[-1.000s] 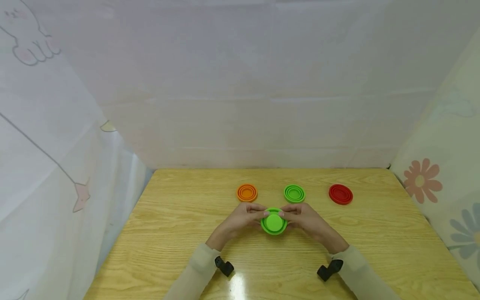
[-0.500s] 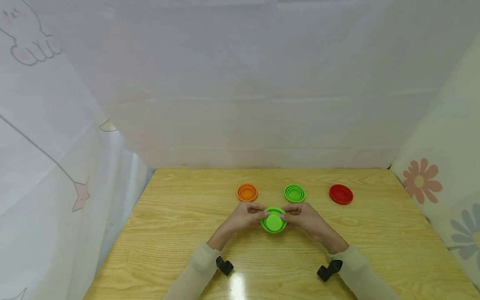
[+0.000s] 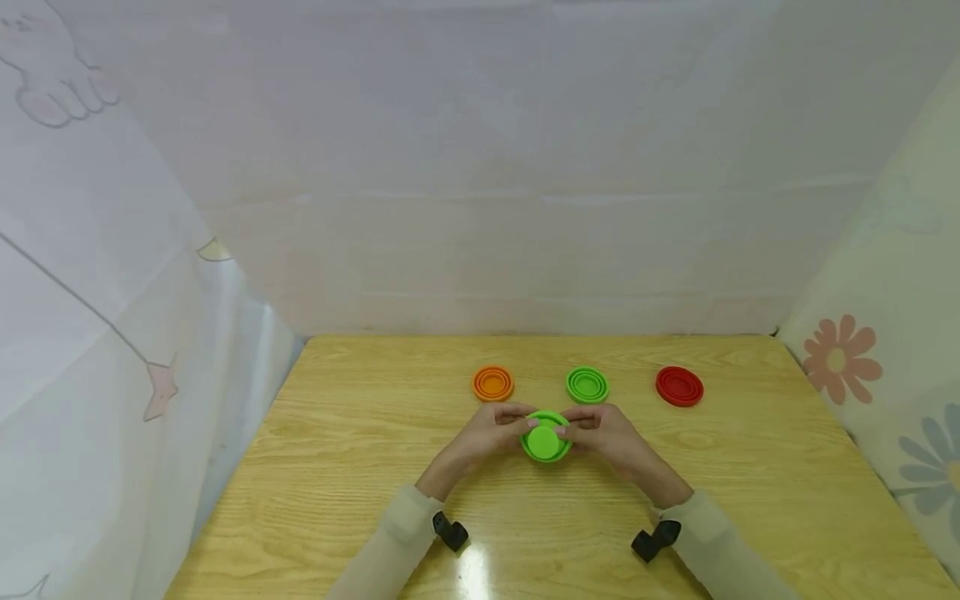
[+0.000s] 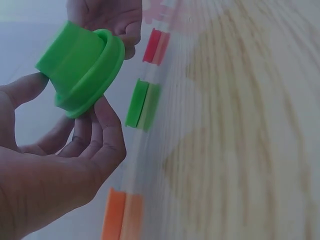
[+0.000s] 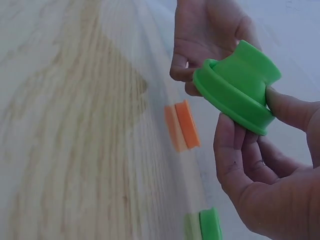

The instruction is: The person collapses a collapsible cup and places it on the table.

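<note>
A green collapsible cup (image 3: 543,442) is held above the table between both hands, its base facing the head camera. In the left wrist view the cup (image 4: 80,65) is partly extended, its narrow base standing out from the wide rim. My left hand (image 3: 487,431) pinches it from the left, thumb by the base and fingers under the rim. From the right, my right hand (image 3: 611,437) pinches it likewise; the right wrist view shows that thumb against the cup (image 5: 240,85) and curled fingers at its rim.
Behind the hands, a flat orange collapsible cup (image 3: 492,384), a second green one (image 3: 587,385) and a red one (image 3: 679,387) lie in a row on the wooden table (image 3: 360,433). A pale cloth (image 3: 480,208) hangs along the table's back edge.
The held green cup has tilted slightly and its base sits a little lower left relative to the rim. Both hands keep their grip almost in place; the cups on the table have not moved.
</note>
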Demonstrator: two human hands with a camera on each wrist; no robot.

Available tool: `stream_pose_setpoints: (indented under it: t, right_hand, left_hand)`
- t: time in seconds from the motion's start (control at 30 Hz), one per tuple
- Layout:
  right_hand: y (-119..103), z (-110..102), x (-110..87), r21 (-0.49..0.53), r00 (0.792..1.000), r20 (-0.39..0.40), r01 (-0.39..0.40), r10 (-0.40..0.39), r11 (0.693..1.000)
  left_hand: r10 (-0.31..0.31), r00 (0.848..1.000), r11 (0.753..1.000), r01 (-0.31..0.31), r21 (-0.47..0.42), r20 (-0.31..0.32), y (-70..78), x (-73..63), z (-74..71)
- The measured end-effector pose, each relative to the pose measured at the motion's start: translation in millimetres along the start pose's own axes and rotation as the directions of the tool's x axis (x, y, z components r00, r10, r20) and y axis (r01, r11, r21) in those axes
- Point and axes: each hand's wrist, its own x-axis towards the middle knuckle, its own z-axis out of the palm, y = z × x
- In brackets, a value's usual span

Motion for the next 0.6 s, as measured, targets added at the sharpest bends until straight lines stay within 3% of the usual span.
stream_pose_setpoints:
  t: [0.13,0.3,0.43,0.6]
  right_hand:
    - [-1.6,3.1,0.0,-0.123,0.999,-0.04,0.027,-0.032,0.992]
    - [-2.3,7.7,-1.6,-0.279,0.991,-0.048,0.106,-0.124,0.955]
    - [-1.7,10.9,-2.3,-0.31,0.986,-0.049,0.14,-0.162,0.941]
    - [-0.5,13.2,-2.6,-0.277,0.992,-0.045,0.101,-0.118,0.956]
  left_hand:
    - [0.018,1.0,0.999,-0.018,0.035,0.002,-1.2,0.7,0.1]
    - [0.037,0.999,0.994,-0.035,0.107,-0.02,-4.5,0.3,0.0]
    - [0.055,0.997,0.985,-0.046,0.169,-0.048,-4.9,-0.8,-1.5]
    - [0.089,0.992,0.971,-0.066,0.231,-0.09,-4.0,-2.0,-3.3]
